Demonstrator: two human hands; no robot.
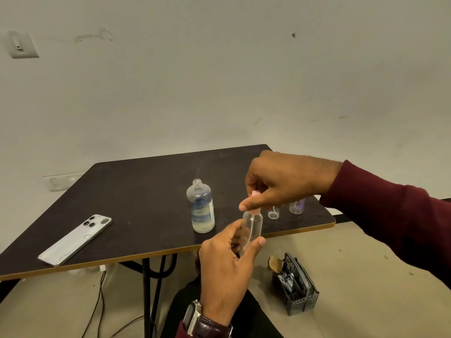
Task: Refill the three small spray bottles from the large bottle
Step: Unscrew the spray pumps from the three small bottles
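Head view: the large bottle stands uncapped on the table, only its lower part holding liquid. Just right of it and nearer the camera, the left hand has its grip closed around one small spray bottle, while the right hand pinches its pink spray top. Whether the top is going on or coming off I cannot tell. Two more small bottles wait topless further right, seemingly empty, so most refilling likely remains.
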